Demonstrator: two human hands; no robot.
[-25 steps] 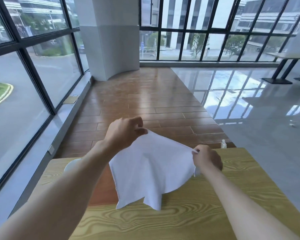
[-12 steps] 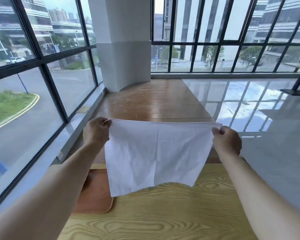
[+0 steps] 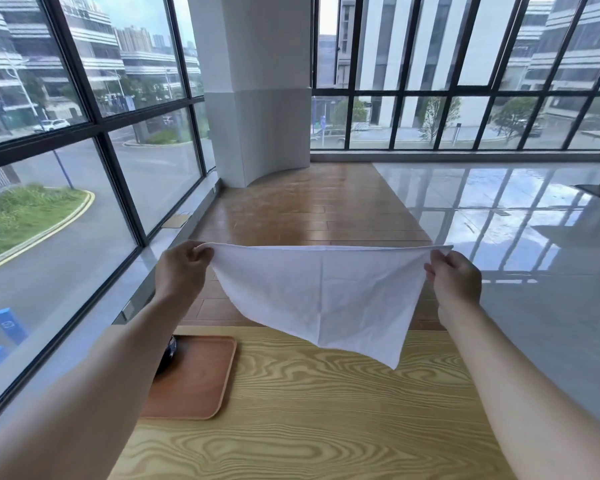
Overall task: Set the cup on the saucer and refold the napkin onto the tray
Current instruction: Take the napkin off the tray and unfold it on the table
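Head view shows one pale yellow wood-grain surface [image 3: 326, 427] filling the lower half from 4 to 8 o'clock. One white square cloth napkin [image 3: 321, 292] hangs in the air above its far edge, near the middle of the picture, stretched by its top edge with a lower corner drooping toward 6 o'clock and not touching the wood. One reddish-brown rounded wooden tray [image 3: 194, 379] lies at 7 o'clock, well apart from the napkin, partly hidden by the left forearm. One dark rounded object [image 3: 168, 351] sits at its left rim; whether it is the cup cannot be told, and no saucer shows.

Two hands are in view. The left hand [image 3: 179, 271] at 9 o'clock has its grip pinched on the napkin's left top corner; the right hand [image 3: 456, 278] at 3 o'clock pinches the right top corner.

The step in hand appears to be the refold. To do it well, the top edge should likely stay taut and level, the corners be brought together evenly, and the crease down the middle used as a guide before lowering the cloth toward 7 o'clock onto the tray.
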